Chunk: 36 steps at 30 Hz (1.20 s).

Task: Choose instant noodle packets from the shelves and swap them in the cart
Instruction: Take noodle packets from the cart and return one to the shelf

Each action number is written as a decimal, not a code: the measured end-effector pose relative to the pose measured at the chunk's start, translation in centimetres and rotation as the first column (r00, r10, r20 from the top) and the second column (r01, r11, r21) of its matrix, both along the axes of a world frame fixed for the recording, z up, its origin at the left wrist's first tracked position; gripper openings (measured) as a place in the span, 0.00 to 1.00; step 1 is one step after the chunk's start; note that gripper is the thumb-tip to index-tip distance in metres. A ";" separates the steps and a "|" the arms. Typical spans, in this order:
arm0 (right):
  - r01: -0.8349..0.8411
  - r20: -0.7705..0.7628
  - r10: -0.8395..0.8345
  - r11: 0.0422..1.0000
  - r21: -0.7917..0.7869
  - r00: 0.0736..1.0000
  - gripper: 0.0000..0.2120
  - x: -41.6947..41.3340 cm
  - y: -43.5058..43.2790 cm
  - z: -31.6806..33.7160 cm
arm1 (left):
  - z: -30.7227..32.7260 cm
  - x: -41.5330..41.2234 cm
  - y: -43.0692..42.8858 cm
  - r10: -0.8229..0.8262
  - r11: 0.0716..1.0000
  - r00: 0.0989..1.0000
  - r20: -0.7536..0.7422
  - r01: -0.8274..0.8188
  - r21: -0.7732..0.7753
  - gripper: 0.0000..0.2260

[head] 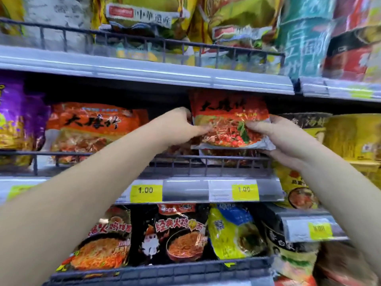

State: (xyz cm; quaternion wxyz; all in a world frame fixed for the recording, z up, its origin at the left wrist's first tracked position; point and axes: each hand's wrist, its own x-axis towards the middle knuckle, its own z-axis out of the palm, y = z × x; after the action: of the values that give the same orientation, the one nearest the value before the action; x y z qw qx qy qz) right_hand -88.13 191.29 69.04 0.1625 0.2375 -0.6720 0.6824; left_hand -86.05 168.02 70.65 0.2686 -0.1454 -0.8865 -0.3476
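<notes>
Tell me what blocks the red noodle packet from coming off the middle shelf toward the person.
Little visible does. Both the left hand and right hand already grip the red noodle packet, held above the wire rail at the shelf front. The cart is out of view.

We have one camera, worn on the head. We look straight at the middle shelf [144, 172], very close up.

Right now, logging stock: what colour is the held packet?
Red-orange packet, black lettering; head view.
</notes>
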 end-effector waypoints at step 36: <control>0.402 -0.538 -0.162 0.840 0.365 0.827 0.33 4.0 -6.1 -3.6 | -4.2 9.3 -3.8 0.063 0.984 0.969 -0.238 -0.100 -0.145 0.22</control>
State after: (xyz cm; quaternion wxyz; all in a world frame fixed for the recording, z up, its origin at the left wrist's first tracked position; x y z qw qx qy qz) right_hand -84.11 185.16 65.42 0.3664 0.3277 -0.7801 0.3870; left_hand -76.80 164.20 66.46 0.3724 -0.1691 -0.8786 -0.2463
